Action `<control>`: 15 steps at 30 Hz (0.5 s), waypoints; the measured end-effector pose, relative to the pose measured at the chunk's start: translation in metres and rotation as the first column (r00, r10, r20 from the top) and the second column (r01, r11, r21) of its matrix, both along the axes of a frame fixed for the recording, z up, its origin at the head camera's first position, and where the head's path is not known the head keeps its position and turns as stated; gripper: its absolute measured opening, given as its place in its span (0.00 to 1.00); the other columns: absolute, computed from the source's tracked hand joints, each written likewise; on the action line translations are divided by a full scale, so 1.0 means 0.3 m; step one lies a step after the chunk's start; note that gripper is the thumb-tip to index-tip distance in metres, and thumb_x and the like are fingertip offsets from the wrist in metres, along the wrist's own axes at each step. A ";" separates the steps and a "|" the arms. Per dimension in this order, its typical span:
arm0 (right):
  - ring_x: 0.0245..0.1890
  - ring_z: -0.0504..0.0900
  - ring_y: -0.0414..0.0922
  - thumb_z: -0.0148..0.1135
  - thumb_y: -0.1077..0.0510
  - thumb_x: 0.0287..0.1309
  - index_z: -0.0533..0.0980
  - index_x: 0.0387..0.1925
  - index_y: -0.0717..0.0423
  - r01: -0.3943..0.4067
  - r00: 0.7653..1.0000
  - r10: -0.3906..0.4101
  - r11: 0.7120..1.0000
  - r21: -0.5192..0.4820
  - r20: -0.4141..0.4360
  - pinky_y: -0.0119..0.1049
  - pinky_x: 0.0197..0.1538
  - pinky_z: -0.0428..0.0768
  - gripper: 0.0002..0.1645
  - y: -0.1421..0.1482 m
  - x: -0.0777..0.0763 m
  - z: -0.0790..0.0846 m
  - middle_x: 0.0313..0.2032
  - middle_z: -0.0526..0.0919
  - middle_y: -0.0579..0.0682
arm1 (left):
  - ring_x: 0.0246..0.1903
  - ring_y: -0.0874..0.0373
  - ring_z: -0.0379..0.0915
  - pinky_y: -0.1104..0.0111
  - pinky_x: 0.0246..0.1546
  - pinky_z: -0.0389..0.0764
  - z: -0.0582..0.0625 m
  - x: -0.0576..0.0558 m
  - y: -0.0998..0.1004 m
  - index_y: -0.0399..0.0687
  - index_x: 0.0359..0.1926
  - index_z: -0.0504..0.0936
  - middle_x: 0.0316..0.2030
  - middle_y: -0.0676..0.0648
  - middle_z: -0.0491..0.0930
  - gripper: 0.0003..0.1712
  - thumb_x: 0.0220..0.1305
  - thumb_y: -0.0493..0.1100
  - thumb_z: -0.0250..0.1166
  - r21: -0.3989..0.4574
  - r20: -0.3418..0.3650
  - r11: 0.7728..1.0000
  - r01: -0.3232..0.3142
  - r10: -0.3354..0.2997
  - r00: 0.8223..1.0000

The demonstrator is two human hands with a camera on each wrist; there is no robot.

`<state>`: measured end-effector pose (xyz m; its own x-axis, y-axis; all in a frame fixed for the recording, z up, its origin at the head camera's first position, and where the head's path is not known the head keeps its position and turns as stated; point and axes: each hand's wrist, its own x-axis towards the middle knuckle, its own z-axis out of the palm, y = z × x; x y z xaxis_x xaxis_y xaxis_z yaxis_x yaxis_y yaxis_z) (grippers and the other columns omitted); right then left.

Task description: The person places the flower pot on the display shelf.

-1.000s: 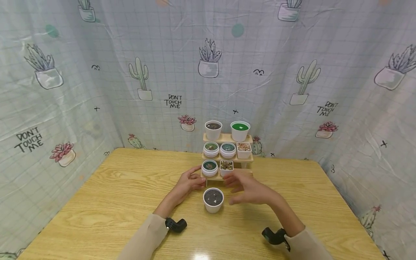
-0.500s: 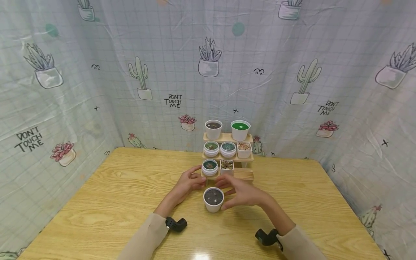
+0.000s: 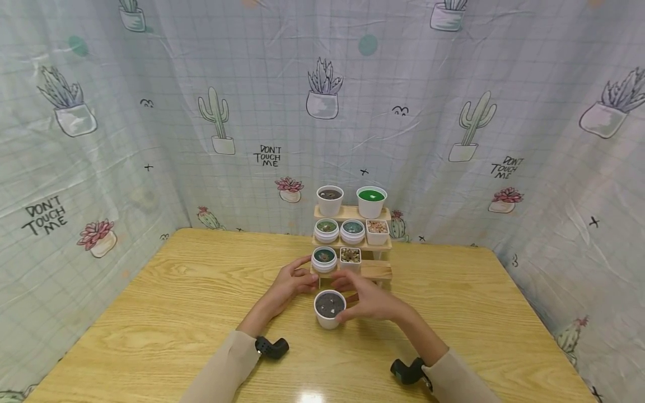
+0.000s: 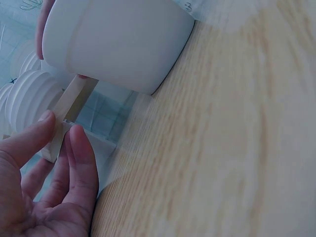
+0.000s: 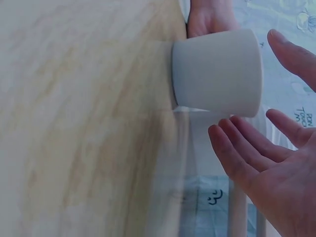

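Observation:
A white round pot (image 3: 327,320) with dark grey filling stands upright on the table, in front of a tiered wooden stand (image 3: 377,270). My left hand (image 3: 287,286) pinches the front left corner of the stand's lowest shelf; in the left wrist view the thumb lies on top and fingers are below. My right hand (image 3: 375,300) is beside the pot, thumb near its front and fingers behind. In the right wrist view those fingers (image 5: 242,153) are spread around the pot's rim side, with no clear grip. On the lowest shelf sit a ridged round pot (image 3: 324,266) and a square pebble-filled pot (image 3: 350,256).
The middle shelf bears two round pots and a square pot (image 3: 377,237). Two taller white pots stand on the top shelf, one with a green top (image 3: 371,210). Behind the wooden table (image 3: 201,302) hangs a cactus-print curtain (image 3: 272,112).
My right hand has moved left from the stand's front to the grey-filled pot, its thumb now near the pot's rim. My left hand has stayed at the stand's corner.

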<state>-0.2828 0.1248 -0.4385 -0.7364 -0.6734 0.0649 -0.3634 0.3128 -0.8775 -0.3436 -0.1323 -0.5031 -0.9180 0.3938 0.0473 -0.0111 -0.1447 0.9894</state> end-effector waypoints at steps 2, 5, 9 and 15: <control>0.67 0.74 0.62 0.80 0.59 0.53 0.60 0.74 0.61 0.004 1.000 -0.004 1.000 0.002 0.012 0.56 0.65 0.80 0.53 -0.010 0.000 -0.005 0.66 0.73 0.67 | 0.38 0.60 0.83 0.69 0.43 0.88 0.001 0.001 -0.001 0.39 0.78 0.58 0.39 0.50 0.84 0.40 0.71 0.33 0.64 0.002 0.002 1.000 -0.001 0.001 1.000; 0.67 0.74 0.61 0.80 0.59 0.53 0.60 0.74 0.62 0.011 1.000 -0.011 1.000 0.001 0.018 0.56 0.65 0.80 0.53 -0.023 0.001 -0.014 0.66 0.74 0.66 | 0.37 0.60 0.84 0.69 0.43 0.88 0.002 0.002 0.000 0.39 0.78 0.58 0.38 0.49 0.84 0.40 0.71 0.33 0.64 0.004 0.007 1.000 -0.003 0.003 1.000; 0.67 0.75 0.60 0.80 0.60 0.52 0.61 0.73 0.62 0.015 1.000 -0.015 1.000 0.004 0.008 0.53 0.63 0.82 0.51 -0.034 -0.001 -0.030 0.66 0.75 0.64 | 0.37 0.60 0.84 0.68 0.43 0.88 0.001 0.001 0.001 0.40 0.78 0.58 0.38 0.50 0.85 0.40 0.70 0.33 0.65 0.003 0.004 1.000 -0.004 0.004 1.000; 0.68 0.74 0.57 0.79 0.60 0.52 0.62 0.72 0.61 -0.003 1.000 0.003 1.000 0.031 0.001 0.42 0.62 0.81 0.51 -0.041 0.003 -0.037 0.67 0.75 0.60 | 0.37 0.60 0.84 0.68 0.43 0.88 -0.004 0.003 0.000 0.40 0.78 0.59 0.38 0.50 0.85 0.40 0.70 0.33 0.65 0.005 -0.001 1.000 -0.007 0.007 1.000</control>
<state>-0.2819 0.1125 -0.4496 -0.7343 -0.6775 0.0434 -0.3638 0.3387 -0.8677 -0.3428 -0.1324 -0.5042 -0.9206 0.3873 0.0499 -0.0093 -0.1495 0.9887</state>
